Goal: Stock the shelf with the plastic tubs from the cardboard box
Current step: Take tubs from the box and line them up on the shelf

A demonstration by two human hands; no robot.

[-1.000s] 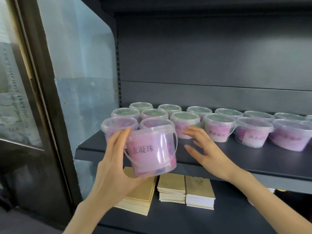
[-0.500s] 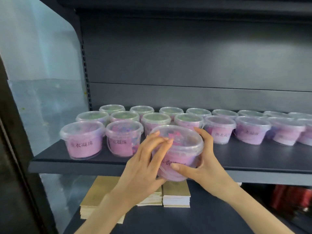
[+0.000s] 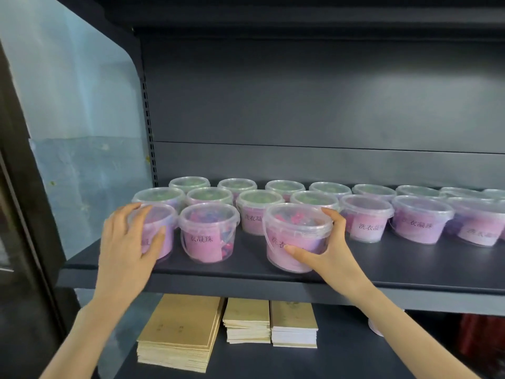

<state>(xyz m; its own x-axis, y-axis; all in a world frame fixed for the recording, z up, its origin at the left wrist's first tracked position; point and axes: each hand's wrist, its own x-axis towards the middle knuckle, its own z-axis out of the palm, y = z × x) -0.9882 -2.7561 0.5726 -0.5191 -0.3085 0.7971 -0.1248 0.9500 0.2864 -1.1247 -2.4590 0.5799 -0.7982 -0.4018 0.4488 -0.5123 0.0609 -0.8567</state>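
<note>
shelf point(image 3: 410, 265): dark grey | load: lidded plastic tubs point(image 3: 366, 217), rows, upright

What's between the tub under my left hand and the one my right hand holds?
One lidded tub stands on the shelf, nearer the left tub than the right tub; head view.

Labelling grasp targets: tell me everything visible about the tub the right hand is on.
Round clear plastic tub, slightly tapered, clear lid on, thin bail handle hanging at its left. Pink and blue contents show through; a pink label bears dark characters. It stands upright near the front edge of the shelf, clear of the front-row tub at its left. The right hand grips it: thumb across the front, fingers at the rim's right.
</note>
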